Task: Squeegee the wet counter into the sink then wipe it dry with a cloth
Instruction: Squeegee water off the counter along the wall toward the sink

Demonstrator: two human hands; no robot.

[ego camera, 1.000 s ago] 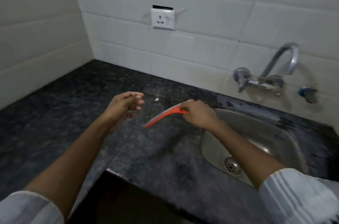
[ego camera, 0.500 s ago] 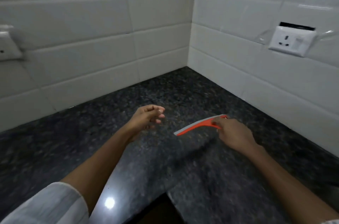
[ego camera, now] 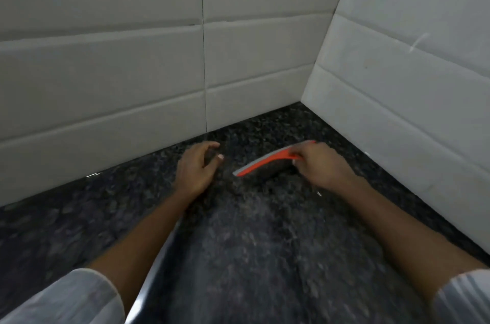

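My right hand (ego camera: 319, 166) grips an orange squeegee (ego camera: 265, 163) with a grey blade edge, held low over the dark speckled granite counter (ego camera: 252, 244) near the corner of the two tiled walls. The blade points left, toward my left hand (ego camera: 196, 168). That hand hovers just over the counter, fingers loosely curled and apart, holding nothing. The sink and any cloth are out of view. The picture is blurred by motion.
White tiled walls (ego camera: 132, 71) meet in a corner (ego camera: 305, 101) just behind the hands, closing off the counter at the back and the right. A shiny counter edge (ego camera: 159, 257) runs diagonally below my left forearm.
The view has swung left from the sink and tap to the wall corner. Both hands have moved toward that corner, the right still gripping the squeegee, which is now lower over the counter.
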